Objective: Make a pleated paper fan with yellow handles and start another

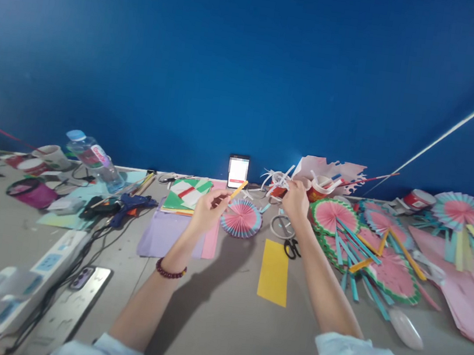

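A narrow folded yellow paper strip (239, 189) is pinched in the fingers of my left hand (210, 208), above the table. Just beside it lies a round pleated paper fan (241, 219) in pink with a blue rim. My right hand (296, 202) reaches to the back, its bent fingers closed at a tangle of thin white strips (278, 178) by the paper cups; the fingertips are partly hidden among them. Below that hand are a roll of clear tape (282, 227) and black-handled scissors (292, 248). A yellow paper sheet (275, 272) lies flat nearer to me.
Finished-looking watermelon fans (337, 218) pile up at right, with a white glue bottle (406, 329). A lit phone (237, 173) stands against the blue wall. Coloured paper (171, 236), a blue glue gun (131, 207), a water bottle (96, 159) and a power strip (45, 268) occupy the left.
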`<state>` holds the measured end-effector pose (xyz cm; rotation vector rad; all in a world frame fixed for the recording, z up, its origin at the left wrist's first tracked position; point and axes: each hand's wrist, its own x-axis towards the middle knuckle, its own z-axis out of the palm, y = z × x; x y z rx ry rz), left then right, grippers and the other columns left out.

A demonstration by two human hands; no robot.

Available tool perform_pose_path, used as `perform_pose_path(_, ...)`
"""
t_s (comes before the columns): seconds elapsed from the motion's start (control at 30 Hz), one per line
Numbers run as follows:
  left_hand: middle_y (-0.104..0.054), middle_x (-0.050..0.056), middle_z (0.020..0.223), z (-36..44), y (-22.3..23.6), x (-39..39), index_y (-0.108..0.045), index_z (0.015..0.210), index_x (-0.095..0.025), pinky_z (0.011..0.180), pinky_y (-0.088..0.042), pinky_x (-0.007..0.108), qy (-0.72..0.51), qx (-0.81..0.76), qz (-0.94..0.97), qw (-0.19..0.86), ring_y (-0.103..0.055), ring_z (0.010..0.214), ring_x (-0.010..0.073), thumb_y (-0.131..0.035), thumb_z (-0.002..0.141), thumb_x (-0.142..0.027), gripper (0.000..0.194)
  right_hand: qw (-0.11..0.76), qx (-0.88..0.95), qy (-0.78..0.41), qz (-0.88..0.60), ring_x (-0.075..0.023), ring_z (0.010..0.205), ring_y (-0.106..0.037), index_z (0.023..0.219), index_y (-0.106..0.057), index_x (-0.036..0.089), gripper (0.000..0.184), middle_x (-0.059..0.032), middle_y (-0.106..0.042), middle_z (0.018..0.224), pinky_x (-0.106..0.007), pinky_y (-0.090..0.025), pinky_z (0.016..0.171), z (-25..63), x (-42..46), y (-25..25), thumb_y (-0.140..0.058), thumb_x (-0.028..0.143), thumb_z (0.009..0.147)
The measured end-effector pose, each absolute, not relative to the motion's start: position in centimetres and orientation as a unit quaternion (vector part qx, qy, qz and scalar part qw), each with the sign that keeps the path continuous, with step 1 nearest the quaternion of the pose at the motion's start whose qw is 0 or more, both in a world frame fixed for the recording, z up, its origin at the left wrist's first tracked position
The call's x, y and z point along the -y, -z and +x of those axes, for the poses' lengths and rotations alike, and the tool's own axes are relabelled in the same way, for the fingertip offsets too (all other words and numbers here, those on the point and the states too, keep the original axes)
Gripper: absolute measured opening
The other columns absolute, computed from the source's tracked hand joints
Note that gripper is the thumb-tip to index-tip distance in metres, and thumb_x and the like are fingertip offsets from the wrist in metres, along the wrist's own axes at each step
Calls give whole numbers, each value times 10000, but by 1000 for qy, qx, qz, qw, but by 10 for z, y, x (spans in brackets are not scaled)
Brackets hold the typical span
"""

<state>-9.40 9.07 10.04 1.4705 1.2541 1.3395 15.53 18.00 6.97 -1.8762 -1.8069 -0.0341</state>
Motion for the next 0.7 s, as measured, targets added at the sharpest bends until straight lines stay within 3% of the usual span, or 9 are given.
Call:
perform_pose_path(0.17, -683, 40, 774, -96, -101, -91, -679, 907, -166, 511, -465, 219, -521, -497, 576, 388, -600, 582, 119, -588, 772, -265, 190, 396, 633, 4, -665, -242, 984, -576, 1212, -541, 159, 426, -110, -660, 1011, -344, -443, 839, 145, -164, -63, -278, 144, 877)
perform_pose_path(0.4, -689, 47, 784, -98, -102, -92, -692, 896, -168, 503, -467, 220, -518, -500, 584, 374, -589, 578, 118, -598, 773, -293, 199, 476, 597, -80, -640, -192, 752, -617, 1049, -582, 148, 362, -97, -684, 903, -318, -482, 752, 143, -172, -58, -264, 218, 891)
perform_pose_path(0.53, -695, 54, 809, -99, -104, -92, -690, 879, -166, 527, -476, 219, -516, -501, 588, 371, -598, 602, 118, -582, 787, -285, 185, 342, 656, -176, -650, -149, 634, -618, 1060, -601, 165, 296, -39, -694, 798, -266, -487, 660, 154, -178, -58, -405, 287, 874)
perform_pose_path(0.63, -696, 52, 806, -100, -104, -91, -686, 891, -166, 528, -476, 220, -513, -503, 589, 369, -600, 603, 121, -584, 786, -284, 188, 232, 709, -193, -637, -152, 636, -628, 760, -657, 191, 88, -13, -690, 711, -253, -477, 650, 158, -169, -50, -667, 262, 708)
perform_pose_path(0.7, -699, 53, 805, -100, -104, -92, -685, 901, -166, 522, -476, 223, -513, -504, 590, 368, -603, 598, 124, -593, 782, -286, 193, 207, 717, -191, -638, -160, 592, -617, 584, -615, 188, 131, 1, -647, 578, -250, -465, 604, 159, -162, -41, -745, 171, 589)
